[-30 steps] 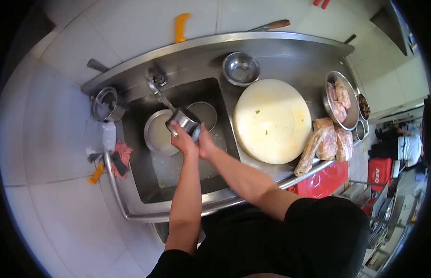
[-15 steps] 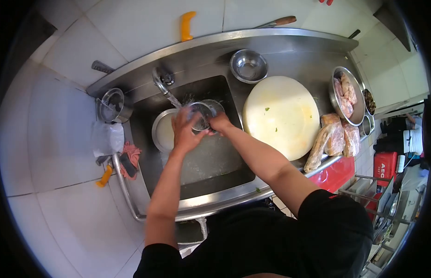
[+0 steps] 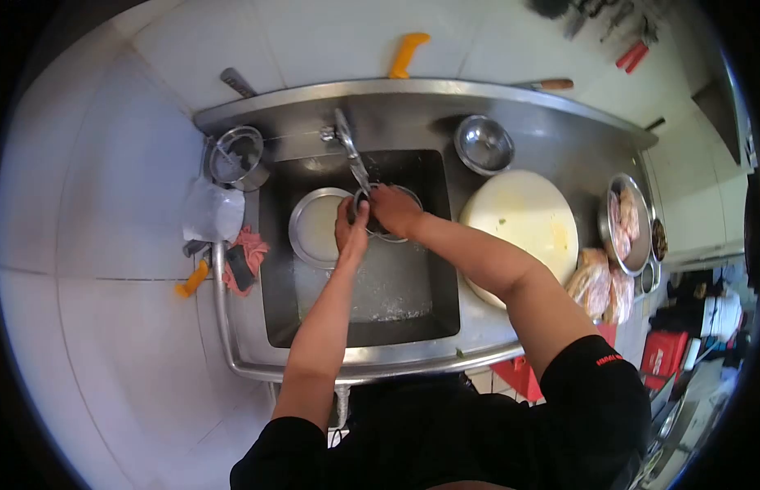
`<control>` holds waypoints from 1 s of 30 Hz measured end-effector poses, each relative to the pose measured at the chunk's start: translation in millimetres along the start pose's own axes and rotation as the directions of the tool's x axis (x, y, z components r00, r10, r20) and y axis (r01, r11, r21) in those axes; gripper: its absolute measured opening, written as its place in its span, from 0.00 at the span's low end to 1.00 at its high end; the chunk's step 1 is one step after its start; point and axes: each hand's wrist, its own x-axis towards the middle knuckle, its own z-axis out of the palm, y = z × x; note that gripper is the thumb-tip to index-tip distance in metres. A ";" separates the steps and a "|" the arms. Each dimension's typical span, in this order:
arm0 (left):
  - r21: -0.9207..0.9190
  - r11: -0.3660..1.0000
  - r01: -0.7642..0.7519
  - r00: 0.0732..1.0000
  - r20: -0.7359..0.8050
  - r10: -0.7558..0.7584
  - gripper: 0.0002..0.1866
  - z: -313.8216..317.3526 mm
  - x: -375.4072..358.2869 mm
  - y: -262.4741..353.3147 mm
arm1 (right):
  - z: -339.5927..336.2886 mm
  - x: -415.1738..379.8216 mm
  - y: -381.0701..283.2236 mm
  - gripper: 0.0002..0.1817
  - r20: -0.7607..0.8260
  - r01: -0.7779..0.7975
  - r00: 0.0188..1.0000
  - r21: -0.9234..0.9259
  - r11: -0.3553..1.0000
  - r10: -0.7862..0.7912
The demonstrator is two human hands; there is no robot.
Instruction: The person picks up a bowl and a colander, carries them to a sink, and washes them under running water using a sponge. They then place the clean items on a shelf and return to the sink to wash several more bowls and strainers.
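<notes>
Under the running faucet [image 3: 353,155], a small round metal bowl [image 3: 365,226] is tilted between my hands inside the sink [image 3: 364,331]. My left hand [image 3: 350,229] is closed around its left side, thumb near the rim. My right hand [image 3: 396,211] reaches over the mouth of the bowl; its fingertips are hidden inside or behind the rim. Behind my right wrist, the rim of another metal container [image 3: 416,198] shows. To the left of my hands, a wide metal bowl [image 3: 315,233] with cloudy liquid rests in the sink.
A round white cutting board [image 3: 523,224] lies right of the sink, with a metal bowl [image 3: 484,144] behind it. Farther right are wrapped meat [image 3: 590,286] and a bowl of meat [image 3: 626,224]. A metal pot [image 3: 239,159] and a pink cloth [image 3: 251,245] sit at left.
My view has shifted, so the sink appears lower and farther right. My right hand has moved from the bowl's right side to over its mouth. My left hand has closed on the bowl's side.
</notes>
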 end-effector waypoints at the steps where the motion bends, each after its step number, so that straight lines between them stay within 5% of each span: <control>1: -0.010 1.000 -0.009 1.000 -0.025 0.008 0.37 1.0 0.2 5.5 | 8.8 3.8 2.2 0.17 0.082 -0.002 0.997 0.016 1.000 0.001; 3: 0.177 0.983 0.036 0.999 -0.029 -0.032 0.34 4.9 -2.0 13.4 | 24.5 10.9 -4.5 0.17 0.139 -0.105 0.985 -0.015 0.994 0.106; 5: 0.163 0.986 0.022 0.999 -0.048 -0.014 0.32 7.9 -10.2 8.7 | 21.3 12.1 -9.6 0.17 0.435 -0.183 0.897 0.202 0.962 0.079; 6: 0.156 0.988 0.001 0.999 -0.054 0.007 0.31 8.3 -9.5 7.2 | 21.6 1.4 -19.1 0.18 0.439 -0.565 0.825 0.641 0.519 0.356; 9: 0.126 0.990 0.066 0.998 0.009 -0.067 0.31 0.9 -1.2 -5.3 | 34.4 -24.3 -4.7 0.20 0.307 -0.533 0.821 0.712 0.457 0.481; 11: 0.232 0.971 0.053 0.998 0.029 -0.061 0.32 -1.5 6.2 -11.5 | 16.1 -52.1 -22.0 0.21 0.039 -0.499 0.856 0.328 0.802 0.516; 13: 0.601 0.775 0.196 0.936 0.121 -0.331 0.34 2.2 10.8 -4.8 | -23.1 -56.3 -65.5 0.21 0.008 -0.443 0.883 0.340 0.829 0.469; 14: 0.604 0.776 0.185 0.898 0.216 -0.382 0.35 5.4 27.2 -40.5 | -37.9 -54.3 -85.9 0.22 -0.016 -0.402 0.899 0.361 0.841 0.437; 15: 0.595 0.782 0.184 0.900 0.218 -0.378 0.35 20.7 38.0 -83.9 | -45.1 -38.4 -99.6 0.22 -0.059 -0.330 0.919 0.430 0.841 0.390; 16: -0.061 0.984 0.168 0.917 0.375 -0.133 0.36 37.9 44.6 -126.4 | -53.9 -12.3 -111.5 0.22 -0.107 -0.251 0.933 0.492 0.834 0.344; 19: -0.261 0.959 -0.109 0.958 0.231 0.172 0.37 50.6 45.4 -116.6 | -88.1 88.7 -137.5 0.26 -0.133 -0.126 0.947 0.684 0.718 0.294; 20: -0.156 0.975 0.155 0.915 0.395 -0.082 0.40 35.2 35.5 -62.4 | -88.7 112.3 -139.0 0.25 -0.175 -0.074 0.943 0.720 0.691 0.283; 21: -0.116 0.962 0.248 0.881 0.440 -0.174 0.40 29.9 36.4 -50.0 | -97.6 114.3 -142.4 0.25 -0.177 -0.073 0.942 0.722 0.689 0.286; 23: -0.013 0.908 0.418 0.781 0.516 -0.352 0.40 20.2 39.0 -28.5 | -133.9 110.3 -155.7 0.26 -0.306 0.048 0.941 0.545 0.837 0.145; 26: -0.342 0.815 0.467 0.870 0.344 -0.354 0.29 -13.6 33.8 12.0 | -162.2 40.7 -126.5 0.28 -0.004 -0.018 1.000 0.425 0.905 0.021; 28: -0.350 0.825 0.444 0.882 0.333 -0.334 0.26 -47.8 33.4 47.1 | -137.5 5.4 -91.0 0.30 -0.113 0.000 0.994 0.001 1.000 0.000; 30: -0.265 0.876 0.403 0.889 0.342 -0.306 0.20 -71.4 37.6 57.1 | -111.2 -12.0 -81.7 0.29 -0.046 -0.079 0.996 -0.049 0.996 0.076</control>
